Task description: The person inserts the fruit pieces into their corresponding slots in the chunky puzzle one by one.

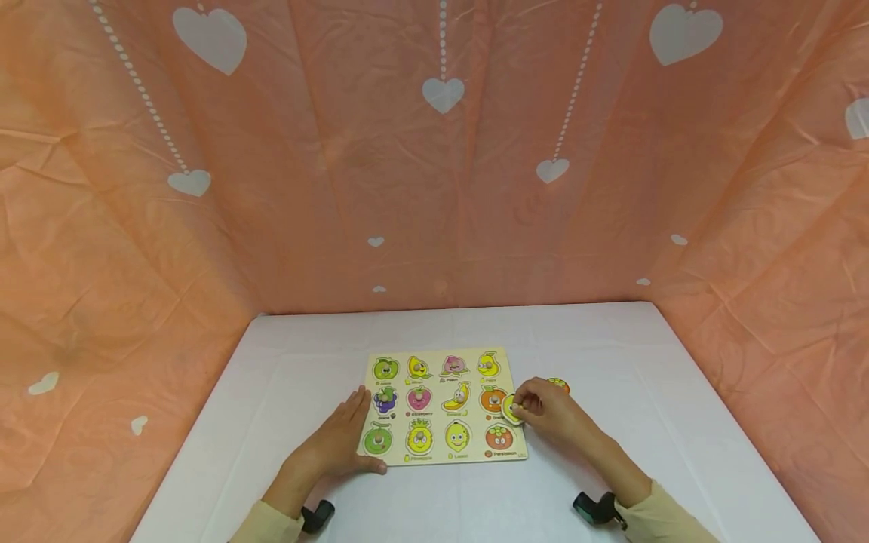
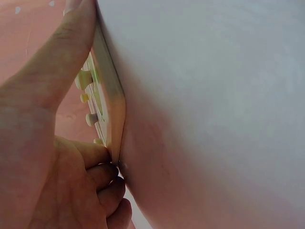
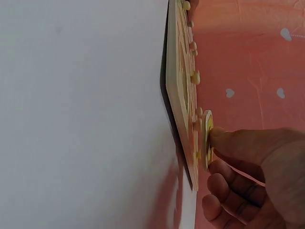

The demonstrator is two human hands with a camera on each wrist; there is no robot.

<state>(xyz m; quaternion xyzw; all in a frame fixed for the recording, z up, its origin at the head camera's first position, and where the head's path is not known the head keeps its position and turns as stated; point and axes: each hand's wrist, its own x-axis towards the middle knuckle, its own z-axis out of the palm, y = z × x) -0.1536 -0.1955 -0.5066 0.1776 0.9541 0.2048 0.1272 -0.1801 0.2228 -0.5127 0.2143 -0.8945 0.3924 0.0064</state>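
Note:
A wooden fruit puzzle board (image 1: 437,460) lies on the white table, with knobbed pieces standing up from it. My left hand (image 1: 337,439) rests at its near left corner, fingers along the left edge and thumb along the front edge. In the left wrist view the fingertips touch the side of the board. My right hand (image 1: 551,409) pinches a yellow fruit puzzle piece (image 3: 207,138) between thumb and forefinger, tilted up on edge close over the board's right side, beside the orange piece (image 1: 492,399). The other right fingers are curled loosely below.
Behind my right hand, a reddish-orange puzzle piece (image 1: 560,384) partly shows on the table. The white tabletop (image 1: 312,332) reaches back to a peach curtain (image 1: 339,188) with white hearts, which also hangs on both sides. A black wrist device (image 1: 597,509) sits at each sleeve.

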